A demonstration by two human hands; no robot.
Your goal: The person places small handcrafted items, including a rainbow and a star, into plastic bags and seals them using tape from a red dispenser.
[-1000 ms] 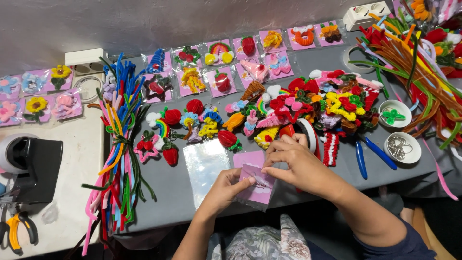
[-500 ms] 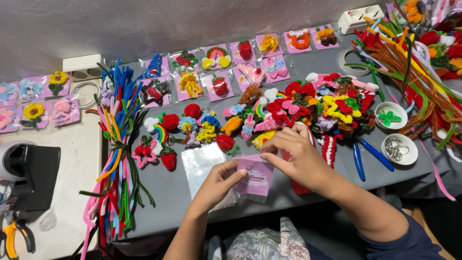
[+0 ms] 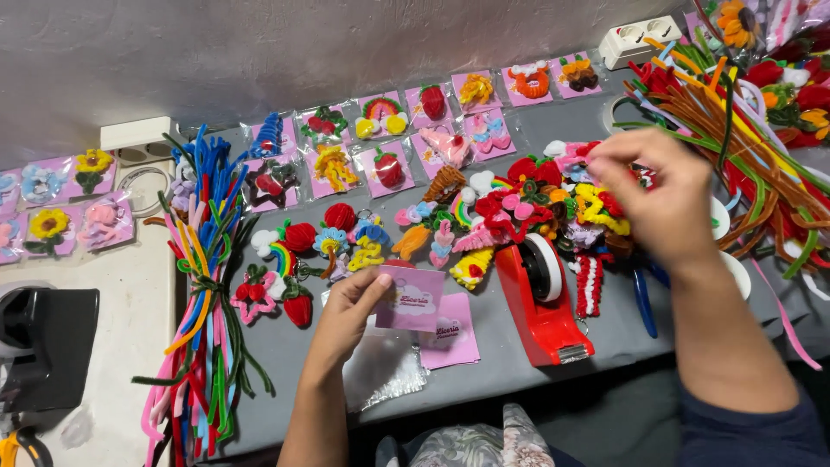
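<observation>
My left hand (image 3: pixel 346 313) holds a small pink card (image 3: pixel 410 298) upright by its left edge, just above a stack of more pink cards (image 3: pixel 451 342) and a pile of clear plastic sleeves (image 3: pixel 380 372) on the grey table. My right hand (image 3: pixel 659 195) is raised over the heap of pipe-cleaner charms (image 3: pixel 536 203), fingers pinched together; whether it grips a charm I cannot tell. A red tape dispenser (image 3: pixel 545 303) stands between my two hands.
A bundle of coloured pipe cleaners (image 3: pixel 203 285) lies at the left, another bundle (image 3: pixel 743 121) at the right. Packaged charms on pink cards (image 3: pixel 389 130) line the back. White bowls (image 3: pixel 722 251) sit under my right arm. A black device (image 3: pixel 43 342) stands at far left.
My right hand left the pink card and rose to the charm heap at the right. The left hand now holds the card alone. The red tape dispenser has come into sight.
</observation>
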